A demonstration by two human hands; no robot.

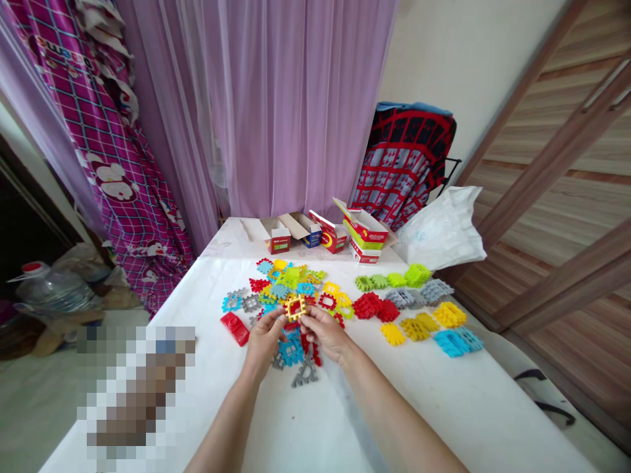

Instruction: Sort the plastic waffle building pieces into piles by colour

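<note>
Between my left hand (267, 332) and my right hand (323, 330) is a yellow square frame-shaped building piece (296, 297) with notched edges. Fingers of both hands pinch it from its two sides, above a loose pile of mixed plastic pieces. In that pile, a blue piece (292, 348) lies below my hands and a red frame piece (327, 301) is just beyond my right hand. A grey triangular piece (305, 374) lies nearest to me. Left of my left hand rests a red plastic piece (234, 328).
Sorted stacks stand at the right: green pieces (418, 274), red pieces (369, 305), grey pieces (436, 290), yellow pieces (449, 315), blue pieces (458, 342). Open cardboard boxes (279, 245) line the table's back, with a white bag (441, 230) beside them. A blurred-out patch covers the left edge.
</note>
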